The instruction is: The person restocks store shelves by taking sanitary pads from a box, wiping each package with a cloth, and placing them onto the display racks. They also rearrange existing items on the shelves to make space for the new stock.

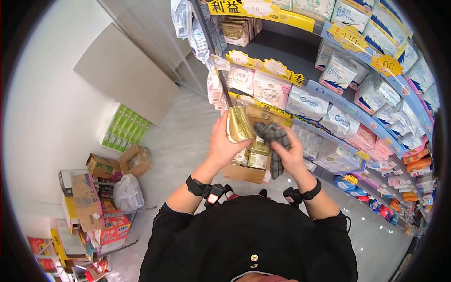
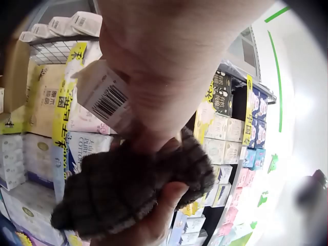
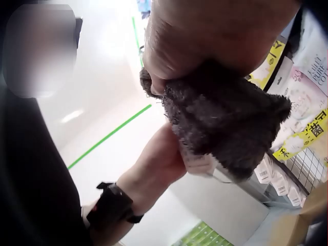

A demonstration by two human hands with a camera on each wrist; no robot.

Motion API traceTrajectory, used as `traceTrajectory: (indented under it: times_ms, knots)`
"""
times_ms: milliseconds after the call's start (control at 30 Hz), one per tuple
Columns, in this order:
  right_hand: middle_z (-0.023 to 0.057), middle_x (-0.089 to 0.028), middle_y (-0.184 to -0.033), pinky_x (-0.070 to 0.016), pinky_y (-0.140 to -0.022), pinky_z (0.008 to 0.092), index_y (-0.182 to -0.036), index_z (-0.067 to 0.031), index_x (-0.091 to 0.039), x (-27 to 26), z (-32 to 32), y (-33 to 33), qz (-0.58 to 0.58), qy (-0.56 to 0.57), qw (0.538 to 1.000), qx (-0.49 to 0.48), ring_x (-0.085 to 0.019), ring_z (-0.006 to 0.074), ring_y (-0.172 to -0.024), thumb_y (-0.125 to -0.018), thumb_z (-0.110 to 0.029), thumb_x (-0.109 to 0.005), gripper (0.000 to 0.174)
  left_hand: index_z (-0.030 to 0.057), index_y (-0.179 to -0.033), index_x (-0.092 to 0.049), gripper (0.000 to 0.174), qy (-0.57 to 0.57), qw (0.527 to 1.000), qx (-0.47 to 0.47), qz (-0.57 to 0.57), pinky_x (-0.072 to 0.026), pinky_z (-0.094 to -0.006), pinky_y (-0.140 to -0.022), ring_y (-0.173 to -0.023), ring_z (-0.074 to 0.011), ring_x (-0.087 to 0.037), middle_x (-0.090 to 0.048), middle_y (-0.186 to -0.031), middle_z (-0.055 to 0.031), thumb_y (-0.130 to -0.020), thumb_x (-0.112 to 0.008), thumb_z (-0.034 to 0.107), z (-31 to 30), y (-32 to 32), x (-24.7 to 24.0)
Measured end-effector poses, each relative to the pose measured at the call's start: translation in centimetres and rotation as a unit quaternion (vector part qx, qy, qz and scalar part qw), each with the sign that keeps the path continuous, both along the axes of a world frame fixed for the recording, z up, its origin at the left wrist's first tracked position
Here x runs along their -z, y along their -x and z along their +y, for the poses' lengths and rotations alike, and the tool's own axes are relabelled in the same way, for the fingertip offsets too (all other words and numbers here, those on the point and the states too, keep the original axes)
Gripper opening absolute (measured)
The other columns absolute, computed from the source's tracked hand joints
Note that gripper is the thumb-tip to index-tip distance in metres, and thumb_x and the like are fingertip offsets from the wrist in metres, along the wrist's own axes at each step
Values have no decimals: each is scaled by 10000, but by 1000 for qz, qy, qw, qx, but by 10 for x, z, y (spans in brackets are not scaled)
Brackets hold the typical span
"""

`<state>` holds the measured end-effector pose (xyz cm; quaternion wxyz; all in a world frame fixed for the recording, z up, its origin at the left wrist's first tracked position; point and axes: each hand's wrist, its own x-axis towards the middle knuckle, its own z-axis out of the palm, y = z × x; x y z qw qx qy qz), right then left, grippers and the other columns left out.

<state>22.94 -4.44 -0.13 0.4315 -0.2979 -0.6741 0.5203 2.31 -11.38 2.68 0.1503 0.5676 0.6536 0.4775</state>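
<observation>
Nearest is a person in a black top [image 1: 253,230], seen from above, with a small black device strapped to each wrist. The left hand [image 1: 221,146] grips a shiny gold-wrapped pack [image 1: 239,124], thumb and fingers clamped around its sides. The right hand [image 1: 293,152] pinches a fleecy, dark grey checked cloth [image 1: 275,138] between thumb and fingers, its loose end hanging. The cloth is right beside the pack; whether they touch is unclear from above.

Just below the hands, an open cardboard carton [image 1: 244,174] stands against the shelving, with more gold-wrapped packs [image 1: 257,160] inside. Further up, similar gold packs [image 1: 236,32] stand at the left end of a dark shelf [image 1: 282,49]. The handling looks partway along: one pack is in hand and several remain in the carton; how many are finished cannot be told.

Beyond are pink-and-white packs [image 1: 271,90] and blue-and-white "Pure Cotton" packs [image 1: 339,73]. Off to the left, green-and-white packages [image 1: 124,128], opened cardboard boxes [image 1: 136,160] and a white plastic bag [image 1: 128,192] sit near the wall.
</observation>
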Motion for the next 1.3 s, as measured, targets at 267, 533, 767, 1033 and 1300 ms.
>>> traceTrajectory:
  times_ms: [267,533,767,1033,1300]
  knots:
    - [193,-434,-1354,-348,-1058,480,-1222,-143,-612,-47,-26,57,-86,-326,941,-31,-379,412,-1291,-692,-205,-775,558,35,-1283,-441,764,-1,989,-36,140,-499,-429,-837,-1102,-355,-474,-500,-1188,-169,-612,-784,157,-15,0,7]
    - [89,-633,-1096,-473,-870,314,-1168,-9,-601,-17,3,82,11,17,999,-42,-600,194,-975,-839,-194,-699,390,14,-1116,-572,621,-4,958,-20,287,-506,-416,-820,-1080,-349,-476,-535,-1150,-155,-569,-787,217,-17,9,-3]
    - [51,-650,-1036,-507,-795,277,-1175,-16,-576,-11,3,92,181,325,927,-39,-614,120,-905,-897,-176,-665,333,34,-1155,-574,684,-92,960,3,266,-496,-397,-798,-1000,-325,-507,-554,-1118,-129,-535,-803,210,-18,23,-3]
    - [63,-653,-1059,-543,-775,302,-1179,-40,-567,-4,6,86,228,423,877,-5,-647,148,-911,-902,-234,-661,351,22,-1204,-554,747,-143,968,67,193,-474,-405,-843,-1020,-342,-518,-546,-1168,-157,-549,-846,228,-9,39,-5]
    - [96,-642,-1130,-520,-867,358,-1207,-41,-557,-14,15,76,309,417,853,-56,-636,212,-993,-923,-463,-568,509,-26,-1203,-568,620,-31,927,306,-213,-406,-363,-966,-1164,-296,-506,-547,-1179,-168,-744,-780,333,4,53,-2]
